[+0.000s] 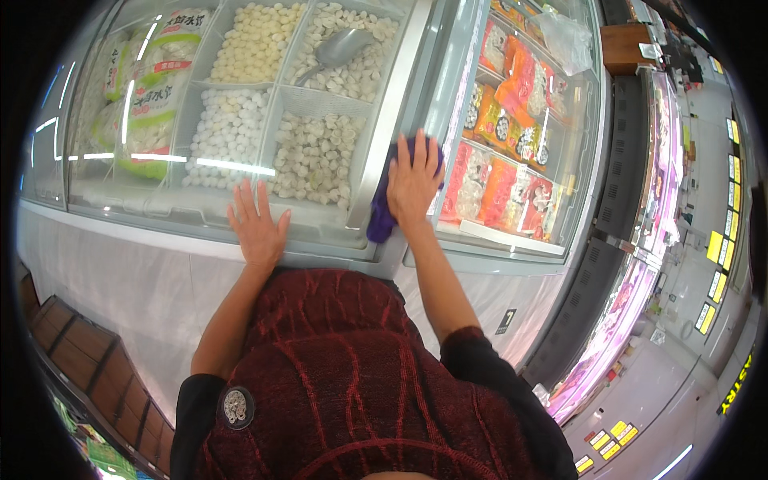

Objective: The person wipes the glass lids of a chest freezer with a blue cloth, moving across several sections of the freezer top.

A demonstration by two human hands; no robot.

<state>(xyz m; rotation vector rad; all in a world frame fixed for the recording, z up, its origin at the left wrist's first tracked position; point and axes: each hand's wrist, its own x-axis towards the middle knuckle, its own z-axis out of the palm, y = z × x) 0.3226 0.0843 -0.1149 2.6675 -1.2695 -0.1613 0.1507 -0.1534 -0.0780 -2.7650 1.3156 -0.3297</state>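
Under my right hand [415, 180] lies a purple cloth [382, 213], pressed flat against the frame [414, 102] between two glass-topped freezer chests. My palm and fingers cover much of the cloth, and some of it shows beyond the fingertips and below the palm. My left hand [259, 228] rests with fingers spread on the front edge of the left chest's glass lid [150, 207] and holds nothing. Beneath that glass, dividers separate white balls [225, 135], cream balls [258, 39], dumplings [315, 156] and more dumplings with a metal scoop [343, 48] on them.
Bagged frozen food [153, 102] fills the left chest's far-left section. Colourful packets [501, 126] lie in the right chest, with a clear plastic bag [564, 39] near its top. A lit display case [624, 324] runs along the right. Brown crates [90, 360] stand at lower left.
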